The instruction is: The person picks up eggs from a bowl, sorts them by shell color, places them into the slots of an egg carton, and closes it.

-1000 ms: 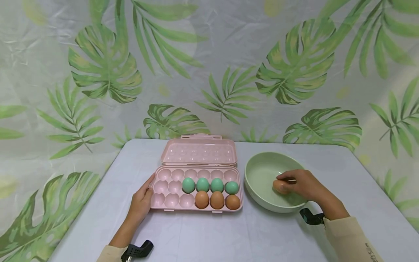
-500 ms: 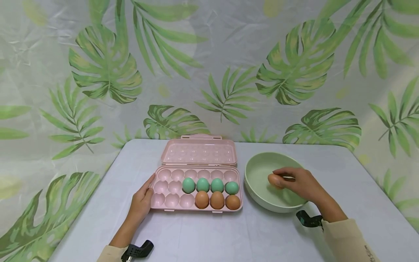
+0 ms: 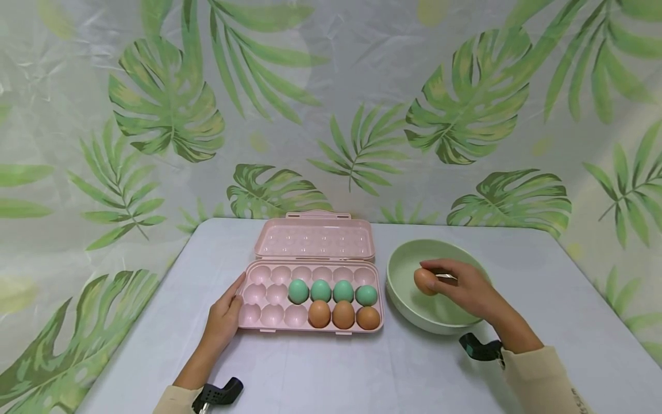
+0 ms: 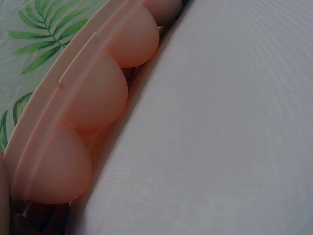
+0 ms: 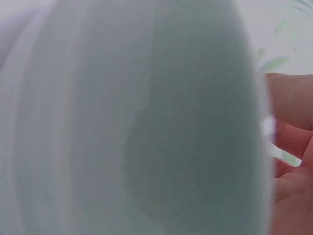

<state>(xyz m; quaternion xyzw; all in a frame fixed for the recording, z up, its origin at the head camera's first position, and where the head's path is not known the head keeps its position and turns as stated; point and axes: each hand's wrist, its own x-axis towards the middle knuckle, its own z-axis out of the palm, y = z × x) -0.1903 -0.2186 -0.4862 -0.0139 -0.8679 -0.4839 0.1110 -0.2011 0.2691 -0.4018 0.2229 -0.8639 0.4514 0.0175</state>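
A brown egg is pinched between the thumb and fingers of my right hand, over the inside of a pale green bowl. My left hand grips the left end of a pink egg box; in the left wrist view fingertips show beneath its rounded cups. Several green eggs stand in the box's middle row, and three brown eggs fill the right half of its front row. In the right wrist view the bowl's wall hides the held egg.
The box's pink lid lies folded back behind it on the white-covered table. The bowl stands close to the box's right end. A leaf-patterned curtain hangs behind the table.
My right hand has lifted the brown egg from the bowl's bottom and carried it left, toward the bowl's left side. My left hand keeps its place on the egg box.
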